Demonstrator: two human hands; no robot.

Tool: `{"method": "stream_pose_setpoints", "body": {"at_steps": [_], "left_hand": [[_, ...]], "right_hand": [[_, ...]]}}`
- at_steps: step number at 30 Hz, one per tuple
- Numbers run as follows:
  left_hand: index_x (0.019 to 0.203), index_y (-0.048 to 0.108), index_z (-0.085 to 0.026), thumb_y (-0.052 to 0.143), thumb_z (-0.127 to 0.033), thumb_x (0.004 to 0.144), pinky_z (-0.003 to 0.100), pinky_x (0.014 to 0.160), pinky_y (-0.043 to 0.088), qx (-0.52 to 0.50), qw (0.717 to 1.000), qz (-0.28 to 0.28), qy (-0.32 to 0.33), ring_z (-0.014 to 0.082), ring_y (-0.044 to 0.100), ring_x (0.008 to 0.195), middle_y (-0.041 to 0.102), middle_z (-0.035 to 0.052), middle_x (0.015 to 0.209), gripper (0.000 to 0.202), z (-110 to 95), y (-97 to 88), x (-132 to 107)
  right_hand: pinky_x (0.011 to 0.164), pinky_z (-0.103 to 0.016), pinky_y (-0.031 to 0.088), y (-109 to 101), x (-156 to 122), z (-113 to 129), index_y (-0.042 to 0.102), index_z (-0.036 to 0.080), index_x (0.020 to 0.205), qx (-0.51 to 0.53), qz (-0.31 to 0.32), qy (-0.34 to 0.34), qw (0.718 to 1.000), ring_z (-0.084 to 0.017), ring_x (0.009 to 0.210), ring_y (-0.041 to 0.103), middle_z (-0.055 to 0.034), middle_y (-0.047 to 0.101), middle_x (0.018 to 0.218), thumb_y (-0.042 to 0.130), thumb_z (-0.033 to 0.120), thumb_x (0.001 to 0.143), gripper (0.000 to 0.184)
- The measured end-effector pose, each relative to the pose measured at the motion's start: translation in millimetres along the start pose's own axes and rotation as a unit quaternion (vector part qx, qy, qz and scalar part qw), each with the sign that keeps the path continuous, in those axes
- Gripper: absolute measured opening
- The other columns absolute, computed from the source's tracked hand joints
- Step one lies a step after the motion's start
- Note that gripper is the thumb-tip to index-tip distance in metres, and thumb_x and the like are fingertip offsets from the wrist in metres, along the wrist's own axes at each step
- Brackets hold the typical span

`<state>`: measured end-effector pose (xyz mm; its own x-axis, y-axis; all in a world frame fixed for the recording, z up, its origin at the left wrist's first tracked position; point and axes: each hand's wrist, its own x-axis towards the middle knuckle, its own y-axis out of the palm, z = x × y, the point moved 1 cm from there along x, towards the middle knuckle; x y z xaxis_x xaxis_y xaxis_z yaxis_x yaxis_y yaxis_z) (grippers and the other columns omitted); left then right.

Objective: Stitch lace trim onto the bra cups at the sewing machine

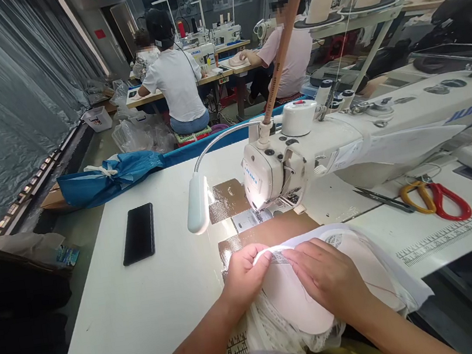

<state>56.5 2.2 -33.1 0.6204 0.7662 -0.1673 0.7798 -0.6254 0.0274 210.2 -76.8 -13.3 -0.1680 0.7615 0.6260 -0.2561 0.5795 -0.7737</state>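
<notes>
My left hand (244, 274) and my right hand (328, 272) meet over a white padded fabric piece with lace trim (301, 303) at the near edge of the white table (158, 307). Both pinch the top edge of that fabric, fingers pressed together on a thin white strip. The piece lies just in front of the needle area of a white Juki sewing machine (287, 166). The machine's gooseneck lamp (198, 203) shines on the metal plate below the needle.
A black phone (138, 233) lies on the table to the left. Scissors with yellow and red handles (437, 200) lie at the right. A blue bag (107, 178) sits beyond the table. Two people sit at sewing stations farther back.
</notes>
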Motion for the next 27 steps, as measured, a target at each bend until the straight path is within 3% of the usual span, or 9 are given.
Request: {"method": "stream_pose_setpoints", "body": {"at_steps": [9,13,18,23,27], "left_hand": [[0.084,0.062,-0.014,0.05,-0.039,0.09,0.022,0.06,0.04,0.069,0.997,-0.031,0.018,0.0126,0.051,0.068,0.059,0.0023,0.075,0.029,-2.4,3.4,-3.4],[0.077,0.06,-0.015,0.043,-0.032,0.093,0.024,0.062,0.039,0.157,0.978,-0.069,0.115,0.0125,0.049,0.065,0.056,0.001,0.068,0.03,-6.3,7.1,-7.6],[0.085,0.062,-0.015,0.047,-0.023,0.09,0.027,0.067,0.044,0.222,0.936,-0.107,0.251,0.015,0.057,0.07,0.064,0.0044,0.075,0.018,-10.6,12.4,-15.4],[0.095,0.062,-0.017,0.05,-0.017,0.086,0.028,0.065,0.049,0.257,0.885,-0.115,0.37,0.0161,0.061,0.072,0.068,0.0069,0.081,0.014,-14.3,16.6,-28.2],[0.099,0.059,-0.017,0.051,-0.012,0.084,0.026,0.06,0.049,0.27,0.844,-0.126,0.445,0.0146,0.061,0.066,0.068,0.0064,0.079,0.018,-16.9,17.9,-38.3]], "right_hand": [[0.058,-0.03,0.036,0.0,1.0,7.4,0.065,0.014,0.087,-0.027,0.006,0.029,0.999,-0.016,0.061,0.045,-0.0024,0.056,0.062,0.046,0.01,0.088,0.02],[0.058,-0.029,0.038,-5.6,3.7,13.5,0.065,0.013,0.083,-0.043,0.01,0.048,0.998,-0.016,0.059,0.049,-0.0029,0.058,0.062,0.044,0.011,0.088,0.022],[0.057,-0.028,0.041,-18.0,3.3,25.1,0.064,0.015,0.084,-0.02,0.004,0.082,0.996,-0.016,0.057,0.056,-0.0027,0.063,0.064,0.043,0.015,0.09,0.022],[0.06,-0.025,0.047,-31.8,-1.9,41.6,0.063,0.018,0.086,0.108,0.008,0.155,0.982,-0.015,0.066,0.062,-0.0021,0.068,0.075,0.045,0.018,0.09,0.019],[0.056,-0.023,0.047,-43.9,-4.7,56.5,0.062,0.021,0.078,0.241,0.015,0.249,0.938,-0.013,0.058,0.059,0.0014,0.063,0.065,0.047,0.025,0.091,0.02]]}}
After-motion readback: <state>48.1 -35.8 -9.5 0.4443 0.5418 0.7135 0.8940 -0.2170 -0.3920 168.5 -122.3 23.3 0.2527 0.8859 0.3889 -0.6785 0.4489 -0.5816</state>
